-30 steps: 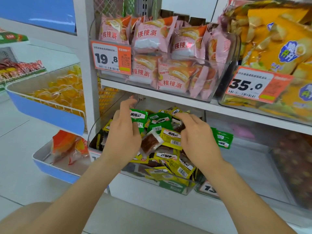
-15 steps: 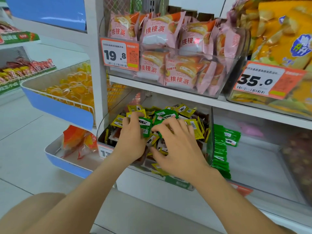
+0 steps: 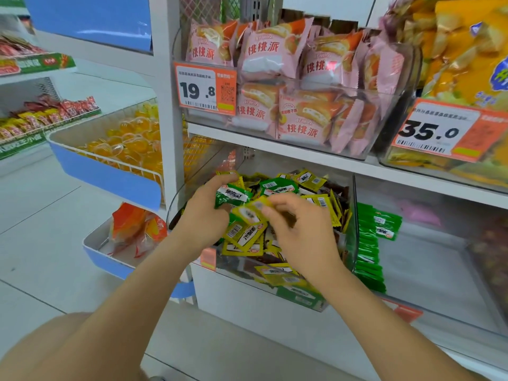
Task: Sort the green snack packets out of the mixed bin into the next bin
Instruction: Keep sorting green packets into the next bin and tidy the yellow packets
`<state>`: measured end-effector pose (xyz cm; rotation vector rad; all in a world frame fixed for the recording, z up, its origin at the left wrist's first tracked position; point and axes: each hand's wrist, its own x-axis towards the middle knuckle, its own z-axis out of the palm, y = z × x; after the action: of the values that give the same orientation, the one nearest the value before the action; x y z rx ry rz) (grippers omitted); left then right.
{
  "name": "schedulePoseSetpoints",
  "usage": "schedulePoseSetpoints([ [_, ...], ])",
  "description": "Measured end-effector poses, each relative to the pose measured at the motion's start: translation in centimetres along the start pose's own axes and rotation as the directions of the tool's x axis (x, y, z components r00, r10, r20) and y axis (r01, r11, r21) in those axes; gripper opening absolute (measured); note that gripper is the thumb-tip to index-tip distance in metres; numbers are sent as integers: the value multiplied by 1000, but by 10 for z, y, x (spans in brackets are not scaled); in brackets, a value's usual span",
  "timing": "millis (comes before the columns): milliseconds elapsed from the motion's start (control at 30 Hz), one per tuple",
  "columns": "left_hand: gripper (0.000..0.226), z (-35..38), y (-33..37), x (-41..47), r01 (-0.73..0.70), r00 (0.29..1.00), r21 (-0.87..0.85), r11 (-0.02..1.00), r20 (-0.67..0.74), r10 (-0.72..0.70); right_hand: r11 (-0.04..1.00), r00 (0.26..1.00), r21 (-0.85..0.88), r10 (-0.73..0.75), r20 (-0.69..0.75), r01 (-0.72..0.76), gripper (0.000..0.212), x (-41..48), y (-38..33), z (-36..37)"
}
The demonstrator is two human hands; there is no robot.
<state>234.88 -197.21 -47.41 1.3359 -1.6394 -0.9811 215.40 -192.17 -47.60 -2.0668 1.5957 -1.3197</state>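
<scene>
The clear mixed bin on the lower shelf holds several yellow, green and brown snack packets. My left hand grips green packets above the bin's left side. My right hand hovers over the middle of the bin and pinches a yellow packet between thumb and fingers. Another green packet lies on top of the pile at the back. The neighbouring clear bin to the right has a row of green packets stacked against its left wall.
Above is a shelf with a bin of pink pastry packs, a 19.8 price tag and a 35.0 price tag. Blue baskets with orange jelly cups and orange packs jut out at the left.
My left hand has lifted with green packets in it. My right hand has drawn back from the green packets and picked up a yellow packet. The view has shifted closer.
</scene>
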Motion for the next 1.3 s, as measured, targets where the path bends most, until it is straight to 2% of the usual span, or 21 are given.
schedulePoseSetpoints([
  [67,78,-2,9,-6,-42,995,-27,999,95,44,998,997,47,45,-57,-42,15,4,-1,-5],
  [133,80,-2,14,-10,-116,982,-20,993,149,118,999,997,33,15,-75,-12,11,2,-6,-6],
  [233,63,-3,18,-14,-169,970,8,986,179,165,998,987,-63,-13,-157,4,6,0,-10,-5],
  [300,48,-5,21,-17,-173,961,-44,984,209,179,992,985,-123,-1,-172,-21,5,0,-8,-3],
  [400,37,-9,25,-21,-107,986,-171,979,110,127,988,977,-138,34,-208,-64,4,2,-6,-5],
  [500,31,-11,22,-19,-47,996,-211,976,-86,29,971,947,-204,58,-317,-128,21,6,1,-17],
  [567,28,-11,19,-17,-30,989,-180,983,-151,2,883,951,-439,25,-308,-165,27,8,10,-26],
  [633,27,-10,17,-17,-13,987,-164,986,-161,-14,722,962,-650,77,-263,-236,24,9,19,-30],
  [700,28,-7,15,-17,-3,988,-157,988,-154,-21,610,956,-736,157,-249,-292,22,11,19,-30],
  [767,29,-3,16,-16,2,988,-158,987,-154,-26,593,960,-756,145,-241,-279,24,13,14,-27],
  [800,29,-2,16,-16,2,988,-152,988,-153,-26,618,974,-754,111,-197,-223,27,14,11,-25],
  [867,30,1,16,-15,-1,989,-119,993,-147,-17,710,998,-703,59,-10,-49,37,20,6,-19],
  [967,30,3,17,-15,1,990,-64,998,-140,-10,795,965,-602,97,246,74,58,35,7,-13],
  [1100,32,6,14,-12,-12,990,5,1000,-139,12,784,884,-615,229,408,81,79,56,18,-8],
  [1233,35,8,9,-8,-4,989,64,998,-146,13,807,808,-587,309,502,56,89,78,20,-9],
  [1300,35,8,8,-5,4,990,75,997,-141,7,824,803,-566,319,504,28,95,84,21,-10],
])
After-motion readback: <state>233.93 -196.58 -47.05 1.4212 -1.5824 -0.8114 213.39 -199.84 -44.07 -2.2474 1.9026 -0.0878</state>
